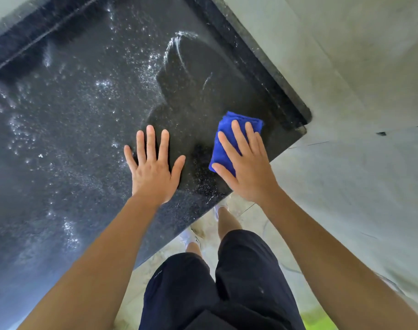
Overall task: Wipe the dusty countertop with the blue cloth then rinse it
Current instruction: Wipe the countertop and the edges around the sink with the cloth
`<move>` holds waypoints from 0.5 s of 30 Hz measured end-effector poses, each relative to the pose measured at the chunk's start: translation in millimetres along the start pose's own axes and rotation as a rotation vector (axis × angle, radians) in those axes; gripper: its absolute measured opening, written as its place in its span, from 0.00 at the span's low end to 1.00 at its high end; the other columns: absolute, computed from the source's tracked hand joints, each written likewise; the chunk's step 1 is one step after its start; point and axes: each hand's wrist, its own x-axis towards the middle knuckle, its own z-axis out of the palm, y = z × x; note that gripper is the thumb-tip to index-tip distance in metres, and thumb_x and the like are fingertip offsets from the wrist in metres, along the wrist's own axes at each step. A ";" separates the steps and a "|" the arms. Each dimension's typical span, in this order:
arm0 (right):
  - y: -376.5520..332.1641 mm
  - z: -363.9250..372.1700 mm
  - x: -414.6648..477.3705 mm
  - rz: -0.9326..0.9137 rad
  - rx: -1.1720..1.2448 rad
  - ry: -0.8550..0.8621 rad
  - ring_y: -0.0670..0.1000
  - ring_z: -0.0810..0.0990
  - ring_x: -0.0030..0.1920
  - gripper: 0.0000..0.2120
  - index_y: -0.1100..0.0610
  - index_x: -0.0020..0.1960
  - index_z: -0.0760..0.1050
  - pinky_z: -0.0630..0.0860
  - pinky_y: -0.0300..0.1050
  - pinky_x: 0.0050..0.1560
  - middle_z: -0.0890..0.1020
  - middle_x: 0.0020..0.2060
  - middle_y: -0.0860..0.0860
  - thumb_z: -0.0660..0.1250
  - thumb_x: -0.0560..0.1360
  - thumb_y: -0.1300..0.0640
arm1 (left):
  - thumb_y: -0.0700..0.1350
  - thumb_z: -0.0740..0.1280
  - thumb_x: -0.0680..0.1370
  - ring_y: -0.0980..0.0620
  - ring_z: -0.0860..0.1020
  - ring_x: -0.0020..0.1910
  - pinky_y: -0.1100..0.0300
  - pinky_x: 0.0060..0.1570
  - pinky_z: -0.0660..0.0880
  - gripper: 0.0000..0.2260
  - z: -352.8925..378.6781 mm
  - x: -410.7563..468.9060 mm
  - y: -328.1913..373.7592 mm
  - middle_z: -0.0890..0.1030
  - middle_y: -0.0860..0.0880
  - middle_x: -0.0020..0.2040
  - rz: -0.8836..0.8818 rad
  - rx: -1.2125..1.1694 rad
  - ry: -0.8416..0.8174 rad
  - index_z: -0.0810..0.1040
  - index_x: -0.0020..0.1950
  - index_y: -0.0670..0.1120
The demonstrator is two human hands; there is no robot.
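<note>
A dark speckled countertop (84, 115) fills the left and middle of the head view, covered with white dust. A darker wiped patch with curved streaks (198, 75) lies near its right end. A folded blue cloth (229, 136) rests flat on the counter close to the right corner. My right hand (246, 163) presses down on the cloth with its fingers spread over it. My left hand (153, 163) lies flat on the counter to the left of the cloth, fingers apart, holding nothing.
A pale wall (346, 67) borders the counter's right end and runs down the right side. The counter's front edge (198, 217) runs diagonally above my legs in dark shorts (215, 282). A dark raised backsplash (36, 32) lines the far side.
</note>
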 end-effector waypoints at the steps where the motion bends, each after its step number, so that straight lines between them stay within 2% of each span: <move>1: 15.0 -2.8 -10.3 0.030 -0.011 0.020 0.65 0.51 0.79 0.33 0.53 0.79 0.60 0.52 0.62 0.77 0.55 0.80 0.58 0.55 0.81 0.35 | 0.65 0.42 0.82 0.44 0.37 0.79 0.36 0.75 0.40 0.32 -0.1 0.2 0.1 0.39 0.46 0.81 -0.001 0.003 -0.007 0.40 0.81 0.51; 5: 42.5 -7.9 -8.8 0.206 -0.042 0.013 0.66 0.49 0.78 0.34 0.52 0.80 0.57 0.50 0.63 0.77 0.53 0.80 0.58 0.54 0.81 0.34 | 0.65 0.41 0.82 0.44 0.37 0.79 0.35 0.75 0.40 0.32 -0.2 -0.1 -0.6 0.38 0.46 0.81 0.007 0.011 0.011 0.39 0.81 0.51; 7: 24.8 -1.5 -0.5 0.331 -0.036 0.047 0.67 0.48 0.78 0.33 0.51 0.80 0.56 0.46 0.62 0.77 0.52 0.80 0.59 0.53 0.81 0.35 | 0.65 0.41 0.82 0.43 0.37 0.79 0.35 0.75 0.40 0.32 -0.4 1.1 -0.5 0.38 0.46 0.81 0.009 0.016 0.001 0.39 0.81 0.51; 10: -4.9 7.0 14.6 0.493 -0.022 0.101 0.69 0.50 0.78 0.34 0.53 0.80 0.56 0.48 0.65 0.77 0.55 0.79 0.61 0.50 0.82 0.35 | 0.64 0.43 0.82 0.44 0.38 0.79 0.35 0.74 0.37 0.31 -5.1 0.8 -3.1 0.40 0.47 0.81 0.035 -0.031 -0.008 0.41 0.81 0.52; 12: -26.2 7.8 19.8 0.473 -0.025 0.111 0.70 0.50 0.78 0.33 0.54 0.80 0.57 0.50 0.66 0.76 0.55 0.79 0.62 0.50 0.82 0.35 | 0.61 0.47 0.83 0.45 0.45 0.80 0.36 0.74 0.38 0.28 -13.6 0.1 -11.6 0.47 0.46 0.81 0.081 -0.078 0.026 0.50 0.81 0.51; 15: -92.0 19.9 2.0 0.207 0.036 0.050 0.69 0.46 0.78 0.33 0.54 0.80 0.57 0.48 0.66 0.77 0.53 0.79 0.61 0.51 0.82 0.36 | 0.55 0.54 0.84 0.41 0.65 0.74 0.37 0.75 0.49 0.23 -25.1 -7.3 -40.5 0.65 0.41 0.76 0.055 -0.129 0.240 0.68 0.74 0.44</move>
